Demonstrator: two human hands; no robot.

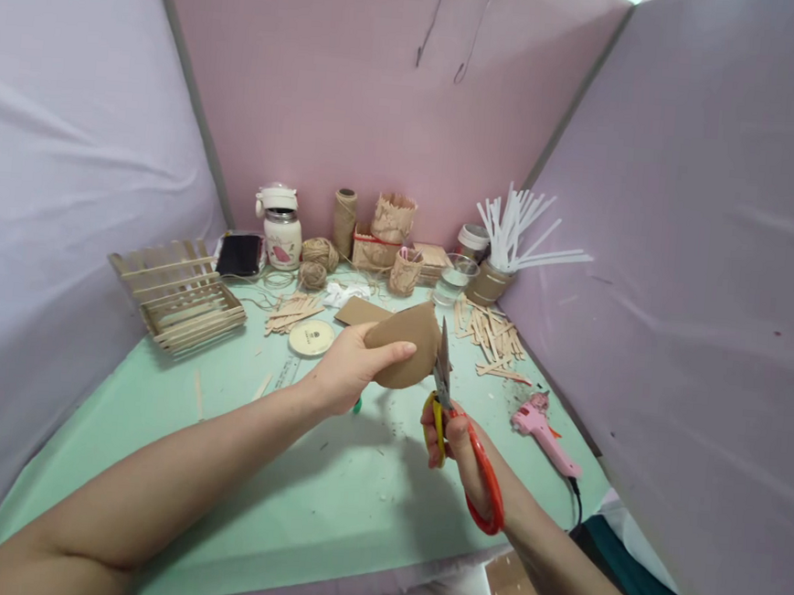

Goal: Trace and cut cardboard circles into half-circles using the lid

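Observation:
My left hand [348, 367] is closed on a rounded piece of brown cardboard [412, 345] and holds it above the mint-green table [327, 485]. My right hand [467, 454] grips scissors [460, 422] with red and yellow handles. Their blades point up and meet the cardboard's right edge. Both hands hover over the middle of the table.
A pink glue gun [546, 433] lies at the right with its cord running off the edge. Loose wooden sticks [494, 337] lie behind it. A stick-built crate [181, 297] stands at the left. Twine balls [317, 262], jars, a phone [240, 254] and a cup of white straws [511, 242] line the back. Pink and lilac panels enclose the table.

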